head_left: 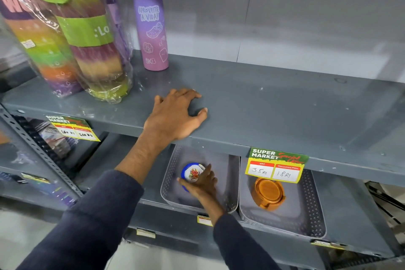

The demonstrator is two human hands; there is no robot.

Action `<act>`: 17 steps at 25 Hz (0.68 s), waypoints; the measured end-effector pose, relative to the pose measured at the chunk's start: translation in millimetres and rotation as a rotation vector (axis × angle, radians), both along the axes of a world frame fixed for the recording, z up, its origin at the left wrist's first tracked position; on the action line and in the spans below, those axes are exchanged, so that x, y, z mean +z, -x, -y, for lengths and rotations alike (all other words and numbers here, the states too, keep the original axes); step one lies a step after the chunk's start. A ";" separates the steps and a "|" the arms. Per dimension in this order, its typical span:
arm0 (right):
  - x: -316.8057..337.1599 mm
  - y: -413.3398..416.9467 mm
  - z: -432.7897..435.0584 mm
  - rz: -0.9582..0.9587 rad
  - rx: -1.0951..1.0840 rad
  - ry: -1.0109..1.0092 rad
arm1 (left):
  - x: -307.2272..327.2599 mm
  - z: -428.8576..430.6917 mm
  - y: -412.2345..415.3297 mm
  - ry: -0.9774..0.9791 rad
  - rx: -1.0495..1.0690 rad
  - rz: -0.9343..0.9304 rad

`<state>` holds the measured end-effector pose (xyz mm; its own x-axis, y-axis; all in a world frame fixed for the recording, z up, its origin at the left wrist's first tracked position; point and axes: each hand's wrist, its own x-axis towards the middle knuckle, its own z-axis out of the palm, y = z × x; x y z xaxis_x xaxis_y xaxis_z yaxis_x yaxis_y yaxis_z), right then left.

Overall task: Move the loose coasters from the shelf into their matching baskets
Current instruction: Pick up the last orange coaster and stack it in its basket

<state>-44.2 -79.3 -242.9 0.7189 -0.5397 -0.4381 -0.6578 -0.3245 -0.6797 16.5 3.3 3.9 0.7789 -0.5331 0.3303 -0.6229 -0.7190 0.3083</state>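
Blue-rimmed coaster (192, 173) in our right hand (202, 184), fingers pinching rim, inside left basket (232, 182). We are lowering it; better laying it flat, then letting go. Left hand (175, 116) spread flat, holding nothing, bracing on shelf (285, 103). Orange coasters (267, 193) sitting in right basket (317, 215).

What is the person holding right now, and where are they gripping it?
The right hand grips the blue-rimmed floral coasters by their rim, inside the left basket. The left hand holds nothing, resting flat on the upper shelf.

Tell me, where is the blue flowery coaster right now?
The blue coaster is on the lower shelf, inside the left grey basket, under the right hand. The orange coasters sit in the basket beside it.
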 end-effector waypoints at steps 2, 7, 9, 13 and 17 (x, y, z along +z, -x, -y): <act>-12.2 -7.8 -9.5 -0.051 -0.058 0.070 | 0.6 -0.1 0.0 0.005 0.000 0.001; -28.3 -23.5 -7.2 -0.057 -0.031 0.243 | -0.1 0.7 0.1 -0.001 -0.001 0.004; -31.7 -25.4 -4.6 -0.058 -0.009 0.288 | 0.1 1.1 -1.5 -0.003 0.000 0.004; -33.3 -25.5 2.5 -0.101 0.087 0.259 | -0.6 1.1 -0.8 -0.009 -0.002 0.000; -31.4 -23.3 5.4 -0.092 0.077 0.206 | 1.2 1.4 -1.6 -0.010 0.003 -0.006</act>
